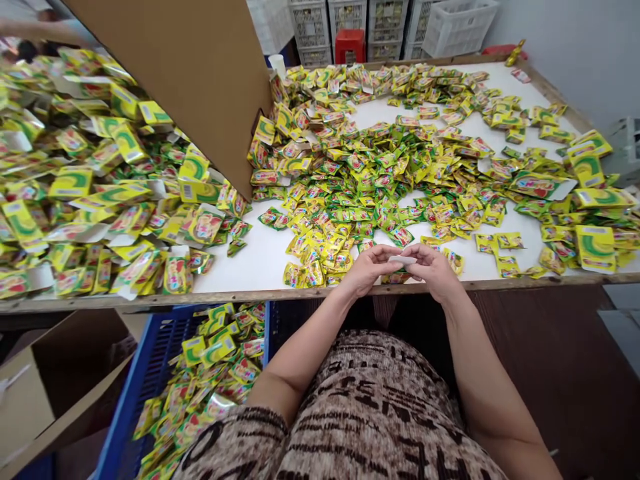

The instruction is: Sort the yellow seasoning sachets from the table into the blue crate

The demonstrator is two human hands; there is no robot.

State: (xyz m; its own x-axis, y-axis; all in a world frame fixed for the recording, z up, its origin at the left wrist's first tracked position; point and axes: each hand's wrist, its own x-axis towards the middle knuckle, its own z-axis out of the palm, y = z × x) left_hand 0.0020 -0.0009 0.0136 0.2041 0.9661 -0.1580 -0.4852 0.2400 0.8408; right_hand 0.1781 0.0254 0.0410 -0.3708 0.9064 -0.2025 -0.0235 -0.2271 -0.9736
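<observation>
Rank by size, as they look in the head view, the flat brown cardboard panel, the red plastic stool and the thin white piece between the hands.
1. Brown panel
2. Red stool
3. White piece, partly covered

You are facing a white worktop [380, 115] with a wooden rim [240, 299], a brown board [195, 80] is standing at left, a red stool [350, 43] is sitting before stacked white crates [349, 16], a pale wall [575, 60] is rising at right, and reddish-brown floor [545, 347] is showing below.

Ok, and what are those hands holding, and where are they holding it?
The left hand and right hand hold a small whitish thing by its two ends; I can't tell what it is.
</observation>
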